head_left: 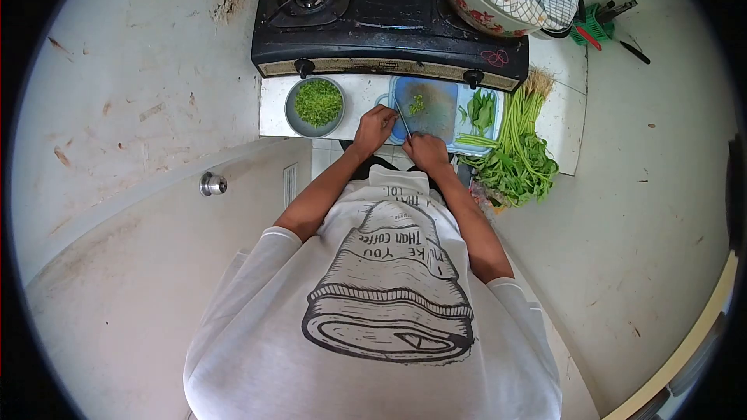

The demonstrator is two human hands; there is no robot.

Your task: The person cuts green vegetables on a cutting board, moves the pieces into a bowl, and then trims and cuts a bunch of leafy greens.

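I am gripping the knife (403, 118) in my right hand (426, 152), the fingers closing around its handle at the near edge of the blue cutting board (436, 120), and the blade is pointing away from me along the board's left side. My left hand (375, 126) is resting just beside the blade, its fingers bending inward; they are hiding whatever they may be touching, so I cannot tell whether they are pinching a scrap, steadying the blade or holding nothing.

I judge that I am working through the fine cutting, somewhere between one batch and another. Only a small heap of chopped bits (417, 103) is lying on the board, while the chopped greens (318, 101) are filling much of the grey bowl (313, 133) to the left, on the white tabletop (272, 101). Some loose leaves (483, 111) are waiting on the paler strip at the right, and the big leafy bunch (517, 128) is lying beyond them, its leaves hanging over the near edge.

As I am reading it, the next move is calling for clearing the small heap toward the bowl, or for bringing fresh leaves under the blade, with my left fingers curling well away from the edge.
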